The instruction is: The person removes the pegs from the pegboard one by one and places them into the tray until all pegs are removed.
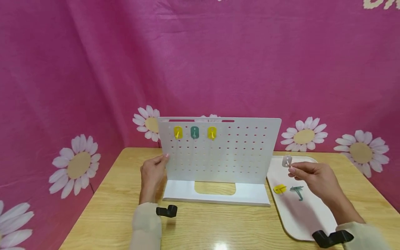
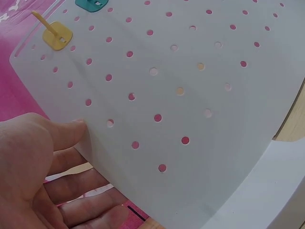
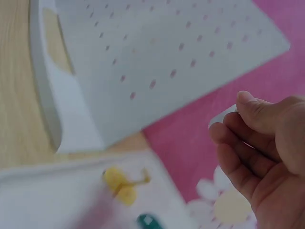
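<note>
A white pegboard point(image 1: 218, 156) stands upright on its base, with a yellow hook point(image 1: 178, 132), a green hook point(image 1: 194, 132) and a second yellow hook point(image 1: 212, 133) along its top rows. My left hand point(image 1: 152, 175) grips the board's left edge, thumb on the front face and fingers behind, as the left wrist view shows. Above the tray at right, my right hand point(image 1: 315, 178) pinches a pale grey hook point(image 1: 286, 161) between thumb and fingertips. In the right wrist view the fingers hide most of that hook.
A white tray point(image 1: 307, 222) lies right of the pegboard, holding a yellow hook point(image 1: 280, 189) and a green hook point(image 1: 297, 192). All stand on a wooden table point(image 1: 193, 225). Behind hangs a pink cloth point(image 1: 200, 62) with daisies.
</note>
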The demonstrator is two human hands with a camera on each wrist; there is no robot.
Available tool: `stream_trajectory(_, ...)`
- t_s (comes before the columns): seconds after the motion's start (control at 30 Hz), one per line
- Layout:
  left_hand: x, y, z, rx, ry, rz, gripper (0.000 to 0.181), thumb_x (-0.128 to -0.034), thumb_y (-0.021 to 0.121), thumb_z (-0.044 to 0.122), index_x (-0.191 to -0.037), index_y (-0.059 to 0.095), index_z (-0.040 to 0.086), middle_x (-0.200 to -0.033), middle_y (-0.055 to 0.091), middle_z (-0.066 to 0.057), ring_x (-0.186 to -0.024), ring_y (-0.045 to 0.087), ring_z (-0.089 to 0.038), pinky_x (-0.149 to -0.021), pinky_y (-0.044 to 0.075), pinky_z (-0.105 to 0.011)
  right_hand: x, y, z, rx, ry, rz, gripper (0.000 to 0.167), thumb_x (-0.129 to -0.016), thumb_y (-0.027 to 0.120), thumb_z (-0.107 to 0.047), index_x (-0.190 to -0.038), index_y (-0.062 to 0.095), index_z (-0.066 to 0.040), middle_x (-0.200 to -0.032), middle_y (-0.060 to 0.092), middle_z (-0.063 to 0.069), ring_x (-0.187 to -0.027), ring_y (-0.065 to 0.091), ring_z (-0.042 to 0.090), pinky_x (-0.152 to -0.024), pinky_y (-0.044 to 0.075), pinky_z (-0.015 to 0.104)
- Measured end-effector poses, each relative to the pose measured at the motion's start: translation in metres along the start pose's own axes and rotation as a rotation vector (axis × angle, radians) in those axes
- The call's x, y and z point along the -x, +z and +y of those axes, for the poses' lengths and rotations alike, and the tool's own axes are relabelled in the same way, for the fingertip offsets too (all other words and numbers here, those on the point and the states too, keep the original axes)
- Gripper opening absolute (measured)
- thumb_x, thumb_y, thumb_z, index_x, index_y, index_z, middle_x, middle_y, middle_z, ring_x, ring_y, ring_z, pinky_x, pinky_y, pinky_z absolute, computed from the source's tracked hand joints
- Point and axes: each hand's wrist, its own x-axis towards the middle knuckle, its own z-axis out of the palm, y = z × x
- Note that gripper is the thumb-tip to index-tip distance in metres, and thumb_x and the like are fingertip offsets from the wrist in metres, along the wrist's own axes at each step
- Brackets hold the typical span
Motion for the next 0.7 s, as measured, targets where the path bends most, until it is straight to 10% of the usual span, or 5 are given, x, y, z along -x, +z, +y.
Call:
stream_trajectory(0.43, 0.0, -0.001, -0.001, -0.018, 0.033, 0.014, 0.055, -0.0946, 0.063, 0.053, -0.128, 0.07, 0.01, -0.13, 0.063, -0.016, -0.124, 0.054, -0.034, -0.103, 0.04, -0.053, 0.017, 0.012, 0.06, 0.105, 0.254, -0.102, 0.026, -0.092, 0.074, -0.014, -0.106, 0.073, 0.009, -0.086, 0.073, 0.011, -0.071, 0.066, 0.015, -0.06, 0.054, 0.028)
stream_trajectory(0.7, 0.0, 0.0, -0.001, -0.009, 0.039, 0.017, 0.053, -0.0951, 0.064, 0.052, -0.128, 0.07, 0.01, -0.128, 0.065, -0.016, -0.123, 0.055, -0.034, -0.102, 0.041, -0.053, 0.022, 0.012, 0.063, 0.203, 0.233, -0.143, 0.025, -0.091, 0.075, -0.016, -0.103, 0.074, 0.006, -0.084, 0.073, 0.008, -0.069, 0.064, 0.015, -0.055, 0.051, 0.028)
